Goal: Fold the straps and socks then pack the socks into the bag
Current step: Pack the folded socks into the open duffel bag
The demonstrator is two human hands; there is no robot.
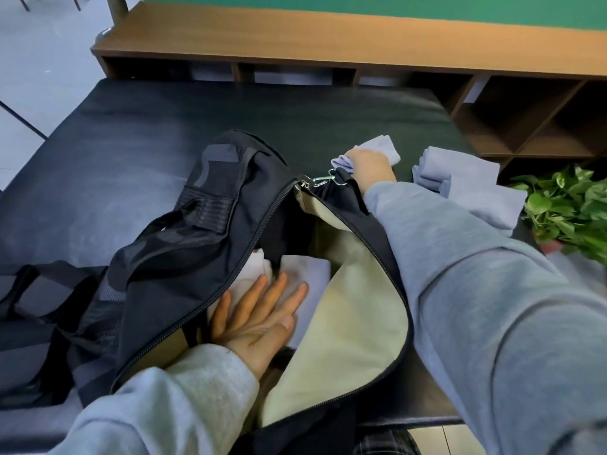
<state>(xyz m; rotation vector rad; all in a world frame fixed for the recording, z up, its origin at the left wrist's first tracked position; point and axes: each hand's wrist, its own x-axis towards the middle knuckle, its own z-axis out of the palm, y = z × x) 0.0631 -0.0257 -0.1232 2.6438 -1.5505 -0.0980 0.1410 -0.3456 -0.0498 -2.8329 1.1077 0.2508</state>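
Head view, looking steeply down, close over bag (210, 224), table (98, 133)

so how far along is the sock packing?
Partly done. Folded socks already lie inside the open black bag, and the left hand presses flat on them. In hand: the right hand grips another folded sock on the table. Left: a stack of folded socks beside the potted plant, still to pack.

On the dark padded bench (131, 165), the unzipped black duffel bag (197, 224) sits at the near edge with folded pale socks (305, 270) inside, more folded pale-blue socks (466, 182) right of it, leafy green plant (568, 208) at the right edge.
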